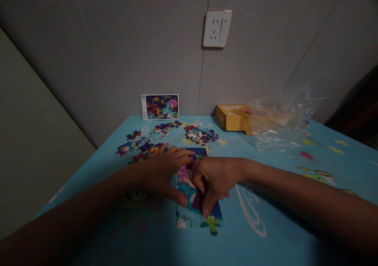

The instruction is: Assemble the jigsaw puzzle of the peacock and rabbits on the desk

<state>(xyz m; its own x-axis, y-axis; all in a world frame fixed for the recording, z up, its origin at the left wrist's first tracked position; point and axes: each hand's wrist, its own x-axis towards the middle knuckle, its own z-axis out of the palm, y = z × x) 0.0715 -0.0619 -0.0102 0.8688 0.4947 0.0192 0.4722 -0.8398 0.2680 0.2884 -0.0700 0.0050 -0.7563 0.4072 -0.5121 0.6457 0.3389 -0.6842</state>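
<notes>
A partly joined puzzle section (185, 189) in purple, teal and dark blue lies on the blue cloth. My left hand (165, 173) rests at its left edge, palm down, fingers spread and thumb stretched toward the section. Over the right side of the section is my right hand (217, 177), its fingers curled and its thumb pointing down onto the pieces; whatever those fingers hold, if anything, is hidden. Beyond the hands lies a heap of loose puzzle pieces (201, 135). More joined pieces (143, 145) spread to the left, partly covered by my left hand.
A picture card (161, 107) leans against the wall at the back. To the right, crumpled clear plastic (280, 118) overlaps a yellow box (234, 118). The patterned blue cloth (283, 226) covers the table. A socket (217, 28) is on the wall.
</notes>
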